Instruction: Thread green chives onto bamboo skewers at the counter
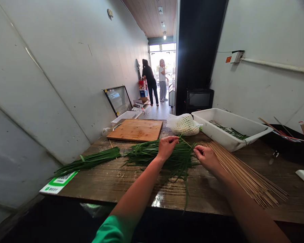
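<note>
We have both hands working over a brown tabletop point(98, 180). Left hand point(168, 147): fingers pinched together at the far end of a thin bamboo skewer point(185, 141); a green tip shows there too, so we can't tell whether the grip is on skewer or leaf. Right hand point(205, 156): fingers clamped on the near end of that skewer, a bit of green beside the fingertips. The skewer slants between the hands, just above a loose heap of garlic chives point(142, 153) spread mid-tabletop, a few blades drooping over the front edge.

Left of the heap we mark a neater chive bundle point(91, 162), partly covering a green-and-white QR code card point(54, 185) at the corner. Behind the heap: wooden cutting board point(136, 130); beside it, a white foam-net package point(183, 125). To the right, a fan of bamboo skewers point(243, 172) lies by the right forearm, near a white plastic tub point(215, 131) with some green leaves point(230, 130) inside.

Farther back we note a framed glass panel point(118, 99) leaning at the left wall, and two people near the bright doorway: one in black point(149, 79), one in a white top point(162, 77).
</note>
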`<state>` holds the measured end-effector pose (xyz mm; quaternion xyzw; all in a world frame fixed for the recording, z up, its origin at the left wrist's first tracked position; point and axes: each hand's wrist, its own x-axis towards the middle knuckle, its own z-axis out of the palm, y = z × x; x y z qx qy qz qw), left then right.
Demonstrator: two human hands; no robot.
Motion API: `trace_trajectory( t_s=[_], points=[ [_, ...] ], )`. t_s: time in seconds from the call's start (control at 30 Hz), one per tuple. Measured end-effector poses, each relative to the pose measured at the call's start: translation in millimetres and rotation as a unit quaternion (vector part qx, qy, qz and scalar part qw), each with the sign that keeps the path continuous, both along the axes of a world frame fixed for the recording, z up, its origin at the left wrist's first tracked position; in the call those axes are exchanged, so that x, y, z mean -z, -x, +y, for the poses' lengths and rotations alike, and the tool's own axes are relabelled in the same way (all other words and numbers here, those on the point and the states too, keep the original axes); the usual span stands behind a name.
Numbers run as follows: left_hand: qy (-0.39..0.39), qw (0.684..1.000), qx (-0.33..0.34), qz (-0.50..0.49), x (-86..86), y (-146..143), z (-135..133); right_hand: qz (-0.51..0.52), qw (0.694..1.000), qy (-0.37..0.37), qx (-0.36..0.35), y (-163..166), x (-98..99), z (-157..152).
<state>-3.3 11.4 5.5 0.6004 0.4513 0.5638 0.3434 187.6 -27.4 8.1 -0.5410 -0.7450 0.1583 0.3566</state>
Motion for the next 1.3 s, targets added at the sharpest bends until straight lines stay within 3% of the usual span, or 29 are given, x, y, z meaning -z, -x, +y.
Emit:
trace_trajectory(
  t_s=[0.3,0.53,0.6,0.7,0.87,1.0,1.3],
  points=[
    [-0.015,0.999,0.012,0.029,-1.1,-4,-7,0.007,1.000,0.001,0.007,0,-1.0,-1],
    [-0.096,0.977,0.108,0.158,-0.8,-19,-23,0.015,1.000,-0.014,-0.002,1,-1.2,-2],
    [-0.109,0.974,0.094,0.175,-2.8,-17,-23,0.020,1.000,-0.019,-0.003,0,-3.2,-2],
    [-0.115,0.970,0.020,0.212,-5.0,-8,-18,0.035,0.999,-0.022,0.007,-3,-6.8,-2],
    [-0.114,0.912,0.025,0.394,-2.3,3,-10,0.054,0.998,-0.011,0.037,-10,-11.3,0],
    [-0.095,0.872,0.023,0.479,0.9,3,-11,0.053,0.998,-0.025,0.029,-10,-13.0,-1],
    [-0.070,0.849,0.024,0.524,3.1,-2,-15,0.067,0.997,-0.032,0.029,-3,-15.4,-6]
  ],
)
